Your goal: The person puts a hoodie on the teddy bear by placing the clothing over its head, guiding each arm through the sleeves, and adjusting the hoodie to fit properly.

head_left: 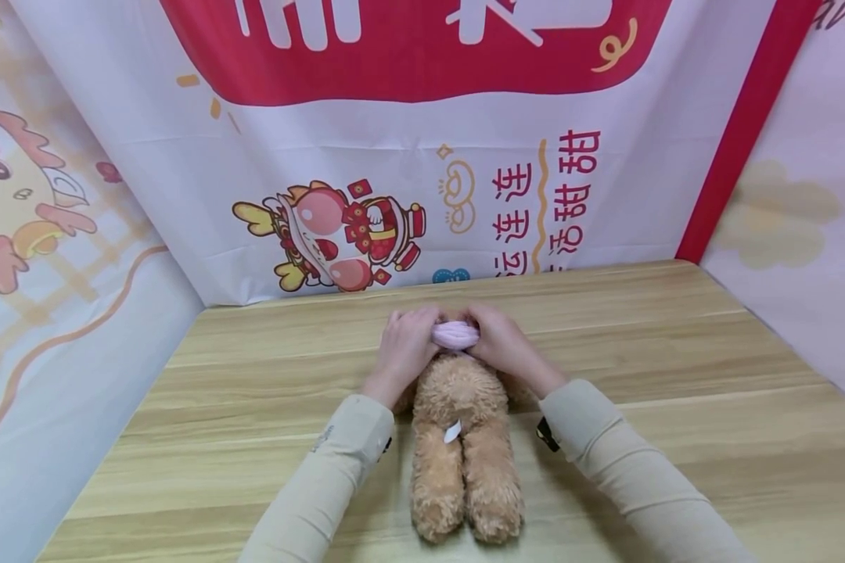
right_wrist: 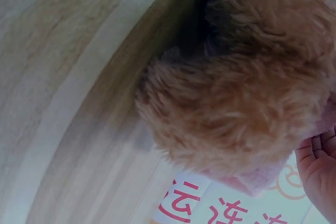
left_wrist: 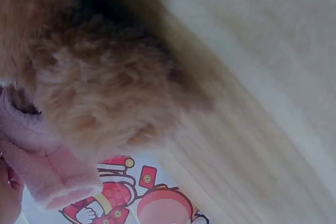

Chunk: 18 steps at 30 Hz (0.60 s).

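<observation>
A brown plush toy (head_left: 462,391) lies on the table with its two legs towards me and a small white tag (head_left: 452,432) between them. At its far end a pale pink fleecy cloth (head_left: 455,335) is bunched up, and the toy's head is hidden there. My left hand (head_left: 410,340) grips the cloth from the left, while my right hand (head_left: 498,338) holds its right side. In the left wrist view a fold of the pink cloth (left_wrist: 50,169) hangs beside a furry limb. Curled fingers of the right hand (right_wrist: 319,174) show at the right wrist view's edge, against the cloth.
The wood-grain table (head_left: 267,367) extends around the toy on both sides. Behind it hangs a white and red printed banner (head_left: 366,133), with a printed cloth wall (head_left: 63,234) on the left and another (head_left: 803,234) on the right.
</observation>
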Each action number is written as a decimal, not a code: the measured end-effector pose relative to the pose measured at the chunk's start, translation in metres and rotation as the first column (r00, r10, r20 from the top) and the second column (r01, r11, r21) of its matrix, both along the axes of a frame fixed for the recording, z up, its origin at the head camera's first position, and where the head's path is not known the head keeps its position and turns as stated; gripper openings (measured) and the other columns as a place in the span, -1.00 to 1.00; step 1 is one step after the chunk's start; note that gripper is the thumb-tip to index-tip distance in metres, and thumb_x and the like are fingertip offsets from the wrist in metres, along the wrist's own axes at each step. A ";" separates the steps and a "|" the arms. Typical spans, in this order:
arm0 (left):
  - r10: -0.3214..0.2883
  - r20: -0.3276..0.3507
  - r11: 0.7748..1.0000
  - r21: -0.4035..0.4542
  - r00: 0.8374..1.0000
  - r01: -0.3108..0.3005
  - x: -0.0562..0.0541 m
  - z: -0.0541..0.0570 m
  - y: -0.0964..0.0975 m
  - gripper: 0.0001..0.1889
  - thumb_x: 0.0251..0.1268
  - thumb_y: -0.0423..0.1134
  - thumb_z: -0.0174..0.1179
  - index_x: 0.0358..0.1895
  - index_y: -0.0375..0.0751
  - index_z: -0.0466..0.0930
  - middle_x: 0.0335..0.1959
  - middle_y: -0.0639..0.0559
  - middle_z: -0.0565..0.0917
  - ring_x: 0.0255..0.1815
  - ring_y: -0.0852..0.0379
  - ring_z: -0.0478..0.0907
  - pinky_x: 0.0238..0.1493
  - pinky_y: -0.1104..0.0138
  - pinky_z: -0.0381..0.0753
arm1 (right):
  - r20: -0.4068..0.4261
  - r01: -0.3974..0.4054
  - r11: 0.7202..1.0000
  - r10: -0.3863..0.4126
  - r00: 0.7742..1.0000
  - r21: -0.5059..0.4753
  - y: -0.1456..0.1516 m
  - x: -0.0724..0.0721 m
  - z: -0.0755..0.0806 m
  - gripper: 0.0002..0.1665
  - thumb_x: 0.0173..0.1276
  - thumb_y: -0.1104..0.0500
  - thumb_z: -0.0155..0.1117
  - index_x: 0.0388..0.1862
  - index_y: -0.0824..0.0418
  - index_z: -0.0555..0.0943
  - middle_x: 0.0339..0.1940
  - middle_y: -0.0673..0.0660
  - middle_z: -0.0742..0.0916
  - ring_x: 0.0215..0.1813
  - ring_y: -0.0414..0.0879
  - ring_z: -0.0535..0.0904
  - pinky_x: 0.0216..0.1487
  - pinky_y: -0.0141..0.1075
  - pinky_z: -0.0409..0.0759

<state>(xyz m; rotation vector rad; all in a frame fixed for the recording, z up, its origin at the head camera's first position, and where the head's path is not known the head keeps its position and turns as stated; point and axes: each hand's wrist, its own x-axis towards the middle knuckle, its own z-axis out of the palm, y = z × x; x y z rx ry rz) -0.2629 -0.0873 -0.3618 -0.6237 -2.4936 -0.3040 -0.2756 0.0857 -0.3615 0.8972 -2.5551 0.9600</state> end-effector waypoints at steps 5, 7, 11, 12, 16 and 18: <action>-0.010 0.045 1.000 -0.028 0.999 0.011 -0.001 0.002 -0.002 -0.81 0.07 -0.28 0.36 -0.21 -0.13 0.63 -0.19 -0.03 0.71 -0.12 -0.01 0.64 -0.14 0.15 0.44 | -0.014 0.035 0.998 -0.034 0.999 0.048 0.003 0.000 0.000 -0.66 0.00 0.34 0.45 -0.20 0.37 0.59 -0.20 0.30 0.62 -0.16 0.12 0.58 -0.08 -0.06 0.60; -0.007 0.074 1.000 -0.022 0.997 0.009 -0.001 0.001 -0.003 -0.80 0.11 -0.24 0.35 -0.18 -0.14 0.62 -0.15 -0.06 0.68 -0.08 -0.04 0.62 -0.07 0.12 0.47 | -0.035 0.035 0.996 -0.032 0.999 0.083 0.004 0.000 -0.001 -0.61 0.00 0.32 0.46 -0.17 0.36 0.58 -0.14 0.31 0.59 -0.11 0.15 0.56 -0.04 -0.03 0.59; -0.023 0.128 1.000 0.009 0.991 0.022 -0.001 -0.002 -0.005 -0.77 0.15 -0.21 0.34 -0.14 -0.16 0.60 -0.10 -0.10 0.61 -0.09 -0.08 0.59 -0.02 0.07 0.55 | -0.040 0.008 0.992 -0.003 0.999 0.128 0.005 -0.003 0.000 -0.58 0.00 0.31 0.46 -0.14 0.33 0.54 -0.13 0.27 0.60 -0.08 0.12 0.55 0.01 -0.05 0.58; -0.030 0.136 0.999 0.019 0.990 0.028 -0.001 -0.002 -0.006 -0.77 0.15 -0.21 0.34 -0.15 -0.15 0.59 -0.10 -0.10 0.60 -0.11 -0.07 0.59 -0.05 0.07 0.57 | -0.035 0.001 0.991 0.003 0.999 0.132 0.005 -0.003 0.000 -0.59 0.00 0.31 0.46 -0.16 0.32 0.53 -0.16 0.24 0.61 -0.10 0.09 0.56 -0.01 -0.06 0.58; -0.057 0.145 0.998 0.048 0.988 0.051 0.000 -0.004 -0.007 -0.78 0.15 -0.21 0.33 -0.18 -0.14 0.54 -0.13 -0.07 0.60 -0.14 -0.04 0.59 -0.22 0.08 0.63 | -0.021 -0.006 0.994 0.008 1.000 0.105 0.005 -0.005 0.000 -0.64 0.02 0.30 0.46 -0.24 0.28 0.49 -0.28 0.17 0.64 -0.20 0.01 0.57 -0.10 -0.13 0.59; -0.049 0.135 0.998 0.040 0.990 0.044 0.000 -0.005 -0.006 -0.77 0.15 -0.19 0.33 -0.17 -0.12 0.53 -0.14 -0.06 0.61 -0.15 -0.05 0.59 -0.26 0.07 0.63 | -0.028 0.004 0.996 -0.001 1.000 0.084 0.005 -0.005 -0.001 -0.67 0.03 0.30 0.45 -0.30 0.25 0.47 -0.35 0.14 0.63 -0.27 -0.03 0.55 -0.19 -0.18 0.57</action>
